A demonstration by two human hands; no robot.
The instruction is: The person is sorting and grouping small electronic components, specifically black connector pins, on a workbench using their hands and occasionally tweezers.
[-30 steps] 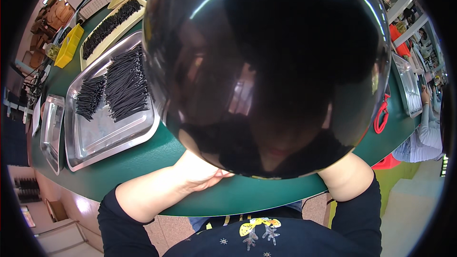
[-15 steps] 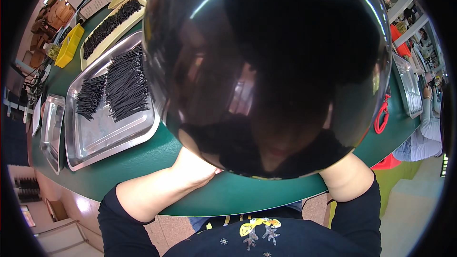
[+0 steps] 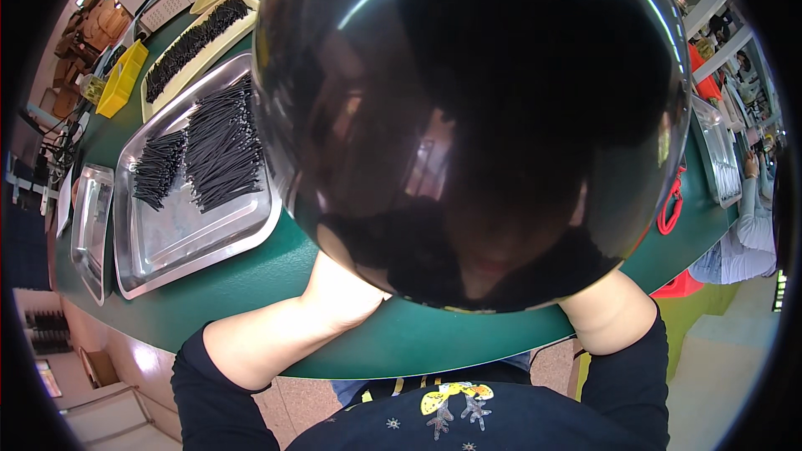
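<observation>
Head view: green table [image 3: 468,347] beneath black dome [image 3: 472,134]; pinkish floor [image 3: 292,399].

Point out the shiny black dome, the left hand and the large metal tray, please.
Shiny black dome [image 3: 476,134]: head view, middle of its glossy surface.
Left hand [image 3: 341,286]: head view, the part showing below the dome.
Large metal tray [image 3: 185,238]: head view, bare floor near the black strips [image 3: 221,150].

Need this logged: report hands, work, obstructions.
Left hand partly visible, right hand hidden; grips unseen. Black strips in metal tray. Glossy black dome blocks view.
</observation>
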